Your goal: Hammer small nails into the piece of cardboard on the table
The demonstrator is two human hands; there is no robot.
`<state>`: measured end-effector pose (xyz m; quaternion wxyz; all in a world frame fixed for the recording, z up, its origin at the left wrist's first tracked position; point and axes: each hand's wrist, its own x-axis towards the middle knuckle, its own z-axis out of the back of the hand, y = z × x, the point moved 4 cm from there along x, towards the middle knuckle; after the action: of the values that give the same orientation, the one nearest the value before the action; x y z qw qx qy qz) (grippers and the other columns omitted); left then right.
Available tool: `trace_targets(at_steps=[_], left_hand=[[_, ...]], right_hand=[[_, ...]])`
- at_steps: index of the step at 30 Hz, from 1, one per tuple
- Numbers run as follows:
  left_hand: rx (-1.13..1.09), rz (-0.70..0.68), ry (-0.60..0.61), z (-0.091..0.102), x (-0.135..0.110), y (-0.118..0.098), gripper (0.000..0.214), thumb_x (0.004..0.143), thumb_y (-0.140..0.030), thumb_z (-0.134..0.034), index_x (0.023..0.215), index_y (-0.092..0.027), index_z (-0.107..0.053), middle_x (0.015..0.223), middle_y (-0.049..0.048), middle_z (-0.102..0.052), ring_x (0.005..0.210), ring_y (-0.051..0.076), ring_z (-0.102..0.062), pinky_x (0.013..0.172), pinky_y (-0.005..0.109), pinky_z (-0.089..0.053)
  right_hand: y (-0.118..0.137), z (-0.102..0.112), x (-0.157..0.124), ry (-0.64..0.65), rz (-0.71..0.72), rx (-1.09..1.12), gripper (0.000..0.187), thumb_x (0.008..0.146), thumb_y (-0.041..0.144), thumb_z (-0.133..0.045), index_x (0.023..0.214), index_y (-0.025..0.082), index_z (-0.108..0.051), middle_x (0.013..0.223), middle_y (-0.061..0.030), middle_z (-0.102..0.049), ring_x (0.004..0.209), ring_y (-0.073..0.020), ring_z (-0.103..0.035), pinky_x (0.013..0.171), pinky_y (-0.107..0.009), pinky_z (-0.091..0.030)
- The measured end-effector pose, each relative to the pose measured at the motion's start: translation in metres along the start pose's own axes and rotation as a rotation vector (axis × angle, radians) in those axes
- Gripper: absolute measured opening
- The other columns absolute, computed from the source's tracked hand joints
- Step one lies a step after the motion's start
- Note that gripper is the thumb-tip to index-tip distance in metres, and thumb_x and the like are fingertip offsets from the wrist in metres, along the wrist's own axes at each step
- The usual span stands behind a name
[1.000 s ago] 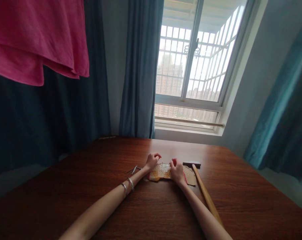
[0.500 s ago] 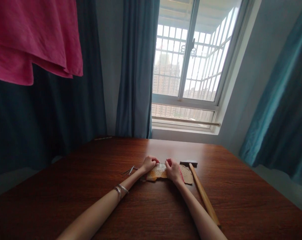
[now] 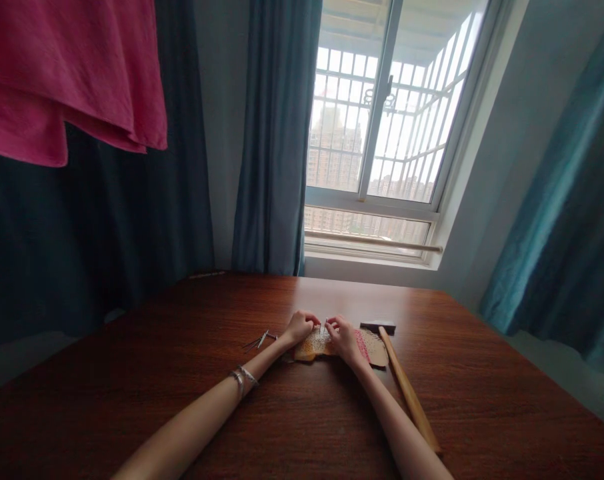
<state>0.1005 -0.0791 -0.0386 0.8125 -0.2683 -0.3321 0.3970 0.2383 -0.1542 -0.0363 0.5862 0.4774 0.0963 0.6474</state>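
In the lower middle of the frame, a patterned cloth [image 3: 318,343] in yellow, white and pink lies on the bench [image 3: 302,427], with brown cardboard [image 3: 379,350] showing at its right end. Both hands are over the cloth, close together. The right hand [image 3: 344,336] pinches a thin metal pin [image 3: 326,325] in its fingertips; the left hand [image 3: 303,327] is curled beside a second upright pin [image 3: 321,329], and I cannot tell whether it grips it. Two bracelets [image 3: 244,380] circle the left wrist. Left of the cloth lies a small pile of metal pins [image 3: 261,341]. A hammer [image 3: 408,389] rests right of the cardboard, its wooden handle slanting toward the lower right, its dark head behind the cardboard
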Motion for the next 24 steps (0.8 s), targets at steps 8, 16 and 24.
trace_targets(at_steps=[8,16,24], left_hand=[[0.026,-0.016,-0.014,0.002,-0.001,-0.003,0.032,0.063,-0.011,-0.042,0.075,-0.014,-0.071,0.076,0.0043,-0.07,0.073,0.016,-0.061,0.07,0.024,-0.045],[0.011,-0.017,-0.004,0.002,-0.002,-0.004,0.03,0.063,-0.013,-0.044,0.075,-0.014,-0.071,0.076,0.0039,-0.069,0.073,0.016,-0.061,0.07,0.025,-0.046],[-0.131,-0.091,0.065,0.004,-0.008,-0.017,0.029,0.066,-0.013,-0.044,0.086,-0.013,-0.066,0.08,0.0039,-0.066,0.073,0.014,-0.059,0.066,0.024,-0.046]], right_hand=[[-0.001,-0.001,-0.001,0.001,0.004,-0.012,0.015,0.079,0.028,-0.05,0.078,0.019,-0.061,0.082,-0.003,-0.063,0.069,-0.0138,-0.059,0.066,-0.025,-0.045],[0.004,0.002,-0.003,0.019,0.011,-0.041,0.014,0.079,0.028,-0.05,0.078,0.02,-0.061,0.082,-0.0025,-0.063,0.067,-0.0132,-0.059,0.066,-0.024,-0.044],[0.015,0.009,-0.008,0.04,0.0,-0.098,0.016,0.081,0.028,-0.048,0.079,0.02,-0.062,0.081,-0.0018,-0.064,0.067,-0.0135,-0.058,0.067,-0.024,-0.043]])
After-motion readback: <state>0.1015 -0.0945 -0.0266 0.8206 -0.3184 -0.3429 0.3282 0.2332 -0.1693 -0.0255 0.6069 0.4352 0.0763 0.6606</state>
